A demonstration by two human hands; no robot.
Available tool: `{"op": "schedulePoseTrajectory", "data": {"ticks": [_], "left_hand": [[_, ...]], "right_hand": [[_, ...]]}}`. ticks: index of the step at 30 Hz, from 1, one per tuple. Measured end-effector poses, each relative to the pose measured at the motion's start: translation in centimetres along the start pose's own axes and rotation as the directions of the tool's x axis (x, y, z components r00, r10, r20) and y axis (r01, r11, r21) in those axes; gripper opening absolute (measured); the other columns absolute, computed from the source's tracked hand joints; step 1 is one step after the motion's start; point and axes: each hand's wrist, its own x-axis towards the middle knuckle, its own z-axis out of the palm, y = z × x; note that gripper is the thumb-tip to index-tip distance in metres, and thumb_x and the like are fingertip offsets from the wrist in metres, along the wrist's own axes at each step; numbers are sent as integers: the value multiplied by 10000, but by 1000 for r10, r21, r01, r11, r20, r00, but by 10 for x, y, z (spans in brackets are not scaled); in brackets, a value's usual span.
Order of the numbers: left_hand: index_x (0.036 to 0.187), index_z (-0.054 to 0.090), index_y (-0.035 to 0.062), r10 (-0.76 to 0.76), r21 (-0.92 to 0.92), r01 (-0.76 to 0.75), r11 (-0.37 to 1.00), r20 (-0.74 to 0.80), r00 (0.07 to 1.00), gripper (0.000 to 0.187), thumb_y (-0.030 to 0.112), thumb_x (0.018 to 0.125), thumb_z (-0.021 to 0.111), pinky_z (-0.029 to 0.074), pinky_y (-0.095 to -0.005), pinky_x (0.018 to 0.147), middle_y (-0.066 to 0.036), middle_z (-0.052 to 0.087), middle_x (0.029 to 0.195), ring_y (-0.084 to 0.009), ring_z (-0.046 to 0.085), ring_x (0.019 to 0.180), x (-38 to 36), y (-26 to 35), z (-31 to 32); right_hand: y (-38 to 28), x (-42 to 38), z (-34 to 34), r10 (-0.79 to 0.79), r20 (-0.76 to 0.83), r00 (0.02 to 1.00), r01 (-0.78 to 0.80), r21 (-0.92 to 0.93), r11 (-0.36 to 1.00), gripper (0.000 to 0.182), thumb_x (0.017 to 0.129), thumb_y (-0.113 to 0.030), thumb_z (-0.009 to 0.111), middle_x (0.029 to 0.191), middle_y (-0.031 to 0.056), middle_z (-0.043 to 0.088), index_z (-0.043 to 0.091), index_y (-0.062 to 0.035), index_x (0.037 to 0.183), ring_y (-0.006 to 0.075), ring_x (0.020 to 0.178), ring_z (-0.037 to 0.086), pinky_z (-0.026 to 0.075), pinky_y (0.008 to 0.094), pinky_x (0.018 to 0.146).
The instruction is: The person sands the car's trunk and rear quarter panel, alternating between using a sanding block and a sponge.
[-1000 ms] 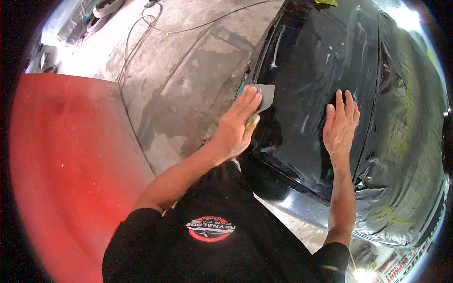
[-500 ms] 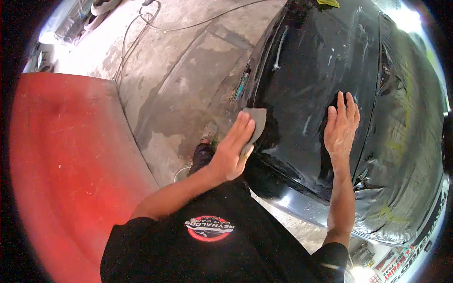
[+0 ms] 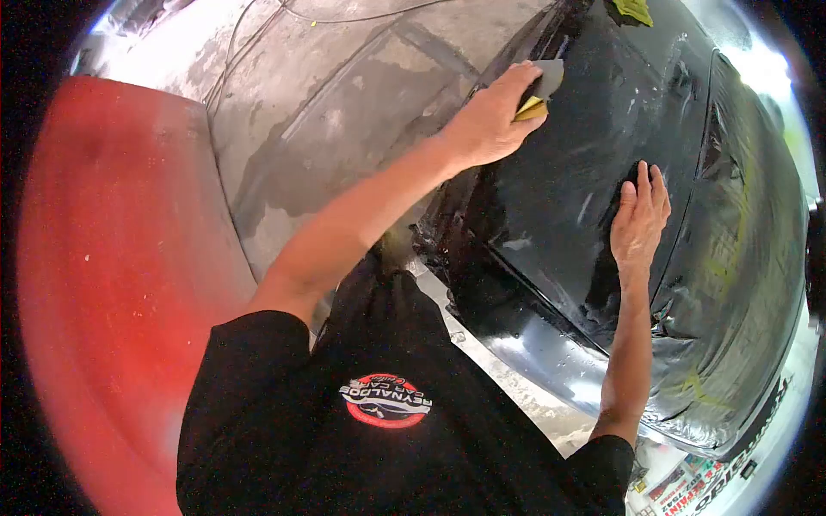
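Gripped in my left hand (image 3: 492, 122) is a folded piece of sandpaper (image 3: 551, 77), grey on its outer side and yellow where the fold shows near my thumb. That hand is at the far left edge of a wet, glossy black car panel (image 3: 568, 206), with the sandpaper over its surface. My right hand (image 3: 641, 219) rests flat on the same panel, fingers stretched out and holding nothing, just left of the seam beside the plastic sheeting. Pale streaks and water marks show between the two hands.
Clear plastic sheeting (image 3: 740, 284) covers the car to the right. A yellow-green cloth (image 3: 635, 10) lies at the panel's far end. To my left stands a large red panel (image 3: 120, 258). A cable (image 3: 361, 19) runs over the wet concrete floor (image 3: 335, 129).
My left hand has moved forward and right along the panel's edge with the sandpaper, its arm now stretched out. My right hand stays in nearly the same place. The view has shifted slightly.
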Motion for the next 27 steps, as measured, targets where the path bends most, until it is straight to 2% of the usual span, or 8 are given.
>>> {"op": "schedulePoseTrajectory", "data": {"ticks": [1,2,4,8,10,16,24,27], "left_hand": [[1492,464,63,36,-28,-38,999,-68,997,528,305,1032,555,534,-410,874,-277,559,1368,-398,669,1080,-1,12,-6],[1484,471,55,-418,-112,439,892,168,893,507,272,1034,554,522,-416,792,-275,634,1163,-404,676,950,-7,24,-15],[1498,461,59,-614,-88,635,767,183,768,496,250,1046,530,513,-441,760,-285,656,1154,-364,682,839,-46,52,-27],[1536,405,1,-476,-503,461,731,108,873,503,237,1094,445,346,-257,1097,-145,508,1539,-113,463,1356,-167,56,-21],[1537,411,16,-504,-522,497,693,142,852,500,242,1093,455,378,-256,1072,-141,532,1518,-99,505,1307,-155,56,-22],[1525,436,46,-490,-376,534,757,214,845,491,246,1080,493,412,-303,1084,-177,541,1496,-249,573,1323,-44,9,-14],[1535,410,18,-31,29,27,999,147,989,662,-108,895,521,265,-432,1236,-258,309,1619,-376,320,1504,-116,34,-30],[1477,468,5,-58,73,50,996,122,991,497,74,993,558,345,-409,1205,-233,445,1535,-369,423,1434,-7,-4,-13]], "right_hand": [[-1,-1,0,-3,-5,1000,3,3,1000,439,1060,-248,495,1470,261,492,534,0,1420,442,1337,473,354,518,1128],[0,-2,0,-6,-9,1000,6,5,1000,439,1060,-248,494,1466,261,497,534,0,1421,442,1336,474,355,518,1127],[0,-1,2,-5,-3,1000,5,0,1000,447,1060,-251,497,1464,261,507,531,-5,1431,439,1344,470,353,517,1129],[-1,-1,2,32,11,999,-31,-5,999,444,1067,-257,486,1479,255,501,534,-18,1439,429,1360,464,344,515,1141],[-2,-2,3,20,2,1000,-20,-1,1000,442,1073,-262,478,1485,251,499,536,-23,1441,422,1370,459,336,515,1148],[0,-1,3,22,30,999,-22,-15,1000,460,1080,-283,457,1489,245,495,519,-23,1455,425,1381,445,327,510,1158],[-5,3,-4,69,64,996,-70,17,997,450,1060,-254,485,1496,244,463,514,-14,1439,456,1372,424,320,543,1152],[-5,1,-4,78,52,996,-80,32,996,452,1058,-251,490,1505,239,455,509,-20,1445,462,1373,419,319,544,1156]]}}
